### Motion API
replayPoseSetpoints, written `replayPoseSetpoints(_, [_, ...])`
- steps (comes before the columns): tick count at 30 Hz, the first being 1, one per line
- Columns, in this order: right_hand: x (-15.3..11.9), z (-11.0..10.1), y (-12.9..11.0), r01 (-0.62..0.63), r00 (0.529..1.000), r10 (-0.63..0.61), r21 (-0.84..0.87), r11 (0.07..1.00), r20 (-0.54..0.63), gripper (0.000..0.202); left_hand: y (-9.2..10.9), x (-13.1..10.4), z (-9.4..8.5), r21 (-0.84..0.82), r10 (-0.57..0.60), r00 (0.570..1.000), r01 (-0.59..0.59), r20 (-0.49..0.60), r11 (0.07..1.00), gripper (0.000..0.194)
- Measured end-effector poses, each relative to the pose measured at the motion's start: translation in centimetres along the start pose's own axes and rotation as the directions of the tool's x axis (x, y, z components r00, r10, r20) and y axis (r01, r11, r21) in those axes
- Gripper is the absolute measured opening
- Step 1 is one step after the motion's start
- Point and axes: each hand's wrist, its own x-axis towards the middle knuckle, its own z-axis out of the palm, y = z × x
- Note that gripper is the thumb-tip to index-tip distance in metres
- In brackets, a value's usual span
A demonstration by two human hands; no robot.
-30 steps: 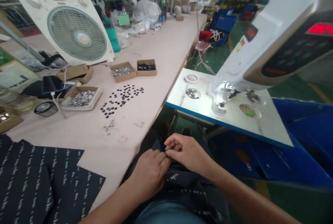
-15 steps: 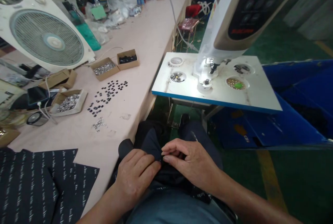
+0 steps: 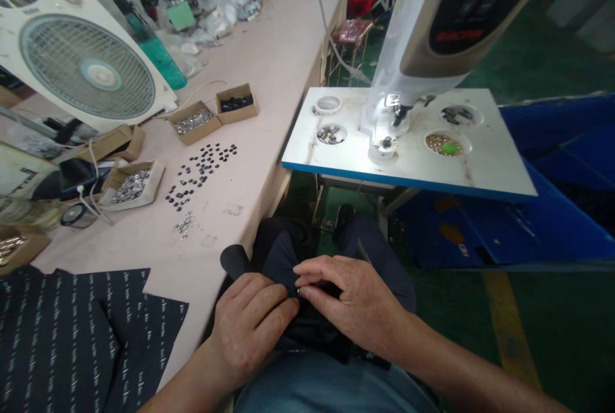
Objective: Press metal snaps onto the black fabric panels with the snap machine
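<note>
Dark fabric (image 3: 312, 330) lies across the lap. My left hand (image 3: 252, 317) is closed on it, with a rolled dark flap standing up behind the knuckles. Thumb and fingers of my right hand (image 3: 343, 294) pinch a small shiny piece at the fabric, right beside the left fingertips; its shape is too small to tell. Ahead to the right stands a press machine (image 3: 384, 134) on a white board (image 3: 355, 163). Scattered black snap pieces (image 3: 202, 166) and a little pile of silver pieces (image 3: 186, 224) lie on the table at the left.
A white fan (image 3: 91, 73) stands on the long covered table (image 3: 269, 93). Small cardboard boxes (image 3: 156, 186) hold metal pieces. Printed black fabric (image 3: 52, 336) lies at the near left. Blue bins (image 3: 480, 234) are under and right of the machine board.
Both hands stay almost in place, the right fingertips shifted slightly left. A shiny piece now shows at the right fingertips. The view has tilted a little.
</note>
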Motion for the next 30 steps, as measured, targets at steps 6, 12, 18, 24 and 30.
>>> replayPoseSetpoints(6, [0.1, 0.1, -0.1, 0.079, 0.997, -0.078, -0.083, 0.993, 0.012, 0.025, 0.1, 0.1, 0.1, -0.021, -0.018, 1.000, 0.017, -0.013, 1.000, 0.016])
replayPoseSetpoints(12, [0.0, 0.2, 0.1, 0.122, 0.992, -0.118, -0.147, 0.982, 0.031, 0.029, -0.1, 0.1, 0.1, -0.022, -0.036, 0.999, 0.036, -0.018, 0.999, 0.016])
replayPoseSetpoints(18, [0.2, -0.1, -0.1, 0.232, 0.971, -0.212, -0.239, 0.943, 0.106, 0.028, -0.4, -0.5, 0.4, -0.071, -0.099, 0.995, 0.099, 0.000, 0.993, 0.016])
replayPoseSetpoints(24, [0.0, -1.6, -1.2, 0.223, 0.965, -0.182, -0.222, 0.949, 0.190, 0.034, -0.2, -0.3, 0.5, -0.107, -0.208, 0.977, 0.211, 0.038, 0.972, 0.015])
replayPoseSetpoints(30, [-0.1, -2.5, -1.9, 0.199, 0.949, -0.147, -0.169, 0.965, 0.280, 0.087, -0.3, 0.5, 0.4, -0.217, -0.340, 0.932, 0.360, 0.123, 0.907, 0.023])
